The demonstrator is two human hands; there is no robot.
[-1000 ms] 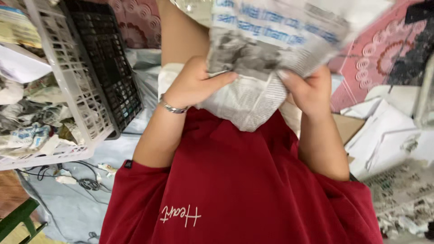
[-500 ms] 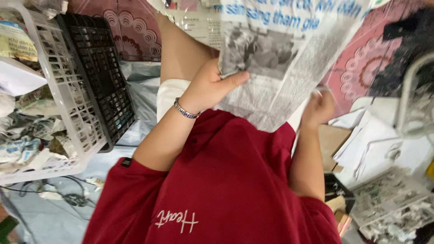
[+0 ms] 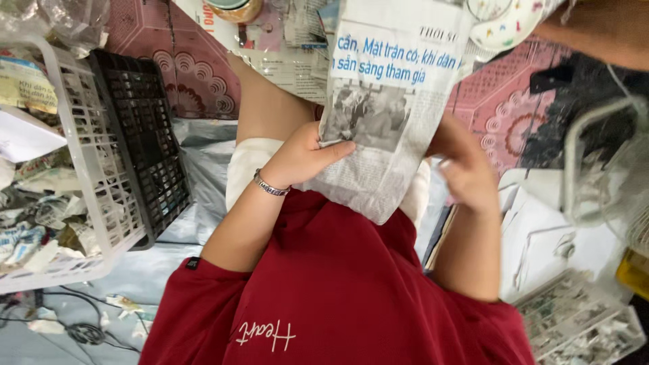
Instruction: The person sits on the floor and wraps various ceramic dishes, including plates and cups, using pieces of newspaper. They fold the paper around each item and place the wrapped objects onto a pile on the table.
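Head: hands (image 3: pixel 378 169) on (crinkly) newspaper (image 3: pixel 385 115)

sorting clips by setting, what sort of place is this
Probably a home floor used as an informal packing or wrapping spot. The person sits on a patterned mat, both hands on a sheet of newspaper, with white and black plastic baskets alongside, the white one holding paper-wrapped bundles.

My right hand (image 3: pixel 466 172) has its fingertips hidden behind the newspaper (image 3: pixel 385 122), whose top runs off the frame. The white basket (image 3: pixel 88 196) is cut off at the left edge.
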